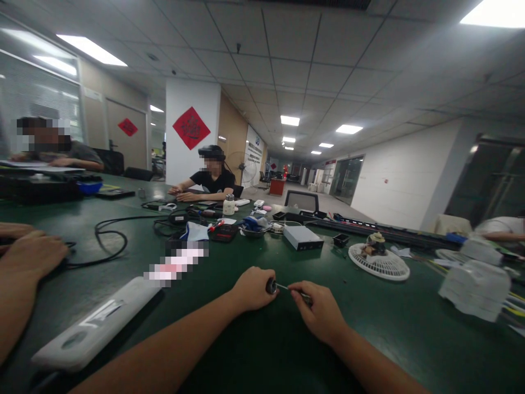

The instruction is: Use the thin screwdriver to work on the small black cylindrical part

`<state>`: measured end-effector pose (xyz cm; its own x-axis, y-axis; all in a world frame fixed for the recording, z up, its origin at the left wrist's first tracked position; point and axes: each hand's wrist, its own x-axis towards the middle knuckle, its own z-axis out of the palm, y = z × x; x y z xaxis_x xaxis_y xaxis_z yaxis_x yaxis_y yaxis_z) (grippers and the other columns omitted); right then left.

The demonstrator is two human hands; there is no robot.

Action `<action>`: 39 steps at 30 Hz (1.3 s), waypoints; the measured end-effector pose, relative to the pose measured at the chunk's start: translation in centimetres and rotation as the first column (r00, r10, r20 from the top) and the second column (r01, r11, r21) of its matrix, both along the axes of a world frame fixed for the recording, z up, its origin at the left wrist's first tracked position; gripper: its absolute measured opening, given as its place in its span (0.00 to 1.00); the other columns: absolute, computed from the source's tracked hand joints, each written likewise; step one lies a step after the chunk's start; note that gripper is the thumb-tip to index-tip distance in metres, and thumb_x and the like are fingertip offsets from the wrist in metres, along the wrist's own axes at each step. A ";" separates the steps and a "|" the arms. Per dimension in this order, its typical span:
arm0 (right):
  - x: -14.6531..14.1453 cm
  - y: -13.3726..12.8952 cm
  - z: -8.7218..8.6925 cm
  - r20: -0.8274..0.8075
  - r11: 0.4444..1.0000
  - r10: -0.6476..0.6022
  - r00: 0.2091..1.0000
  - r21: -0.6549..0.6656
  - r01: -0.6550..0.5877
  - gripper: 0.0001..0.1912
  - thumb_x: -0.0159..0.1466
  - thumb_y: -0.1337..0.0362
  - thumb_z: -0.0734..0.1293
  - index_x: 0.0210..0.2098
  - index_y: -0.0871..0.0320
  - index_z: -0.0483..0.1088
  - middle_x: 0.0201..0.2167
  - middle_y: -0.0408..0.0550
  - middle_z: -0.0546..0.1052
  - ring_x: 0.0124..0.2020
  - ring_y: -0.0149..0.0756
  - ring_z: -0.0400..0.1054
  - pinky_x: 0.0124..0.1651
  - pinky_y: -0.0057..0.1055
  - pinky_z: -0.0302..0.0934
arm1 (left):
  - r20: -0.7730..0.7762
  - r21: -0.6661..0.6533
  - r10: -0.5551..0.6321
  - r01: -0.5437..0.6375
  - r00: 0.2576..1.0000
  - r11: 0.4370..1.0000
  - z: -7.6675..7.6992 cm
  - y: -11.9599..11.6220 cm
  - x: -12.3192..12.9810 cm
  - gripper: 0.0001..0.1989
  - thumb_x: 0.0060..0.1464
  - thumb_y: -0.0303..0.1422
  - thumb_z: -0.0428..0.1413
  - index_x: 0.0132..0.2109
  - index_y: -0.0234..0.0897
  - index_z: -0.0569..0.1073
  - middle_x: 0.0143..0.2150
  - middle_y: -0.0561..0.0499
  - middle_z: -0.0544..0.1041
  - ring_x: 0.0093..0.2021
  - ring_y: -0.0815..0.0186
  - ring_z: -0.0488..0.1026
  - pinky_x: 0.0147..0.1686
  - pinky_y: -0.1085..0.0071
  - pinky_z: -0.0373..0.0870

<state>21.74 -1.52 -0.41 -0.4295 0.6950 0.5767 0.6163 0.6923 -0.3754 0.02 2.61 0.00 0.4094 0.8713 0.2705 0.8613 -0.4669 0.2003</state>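
Near the middle of the green table (246,350), my left hand (253,289) is closed around a small dark round part (270,285); most of it is hidden by the fingers, so its kind is unclear. My right hand (320,309) grips what looks like a screwdriver (282,287). Its thin metal shaft points left and its tip meets the round part, while the handle is mostly covered by my fingers. Both forearms come in from the lower edge of the view.
A long white device (102,323) lies left of my left arm. Another person's hands (33,251) are at the far left. Ahead are a silver-grey box (302,237), cables (123,235) and a white fan grille (379,265). White plastic housings (476,287) stand at right.
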 end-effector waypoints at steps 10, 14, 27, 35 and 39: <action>-0.2 -0.6 0.2 0.110 0.998 0.040 0.993 0.041 -0.045 0.09 0.66 0.67 0.62 0.39 0.55 0.75 0.31 0.44 0.78 0.30 0.34 0.72 0.36 0.29 0.60 | -0.007 0.030 -0.013 0.014 1.000 0.999 -0.1 0.3 -0.2 0.08 0.55 0.40 0.56 0.37 0.41 0.72 0.36 0.51 0.78 0.38 0.60 0.74 0.39 0.67 0.65; -0.2 -0.6 0.2 0.064 0.999 0.033 0.997 0.026 -0.034 0.09 0.66 0.67 0.62 0.38 0.56 0.75 0.30 0.44 0.78 0.28 0.33 0.72 0.34 0.28 0.60 | -0.016 0.029 -0.029 0.029 0.999 0.999 -0.2 0.3 -0.2 0.07 0.55 0.40 0.56 0.37 0.41 0.73 0.35 0.51 0.78 0.38 0.61 0.73 0.39 0.67 0.64; -0.3 -0.3 0.2 -0.011 0.999 -0.030 1.000 -0.025 0.029 0.09 0.63 0.67 0.63 0.34 0.56 0.76 0.29 0.46 0.80 0.28 0.35 0.73 0.34 0.28 0.66 | -0.043 0.002 -0.069 0.069 0.997 0.998 0.5 -0.1 -0.2 0.08 0.56 0.40 0.56 0.40 0.41 0.73 0.39 0.50 0.78 0.41 0.60 0.73 0.42 0.67 0.64; 0.1 0.3 0.1 -0.024 0.990 -0.139 0.990 -0.012 0.139 0.08 0.62 0.67 0.63 0.34 0.56 0.76 0.28 0.45 0.79 0.28 0.37 0.73 0.35 0.29 0.65 | -0.059 -0.005 -0.090 0.090 0.994 0.996 0.5 -0.1 -0.1 0.08 0.58 0.39 0.55 0.39 0.41 0.73 0.38 0.49 0.77 0.40 0.60 0.73 0.41 0.67 0.65; 0.2 0.2 0.2 -0.030 0.999 -0.049 0.998 -0.001 0.049 0.08 0.63 0.67 0.63 0.37 0.56 0.75 0.31 0.45 0.79 0.30 0.35 0.73 0.35 0.28 0.64 | -0.064 -0.006 -0.093 0.093 0.994 0.996 0.5 -0.1 -0.1 0.08 0.58 0.39 0.55 0.41 0.41 0.73 0.38 0.49 0.77 0.40 0.60 0.73 0.41 0.67 0.65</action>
<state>21.95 -1.34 -0.25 -0.3775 0.7148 0.5887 0.6381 0.6615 -0.3940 -0.10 2.53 0.50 0.5052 0.8295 0.2380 0.8253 -0.5450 0.1476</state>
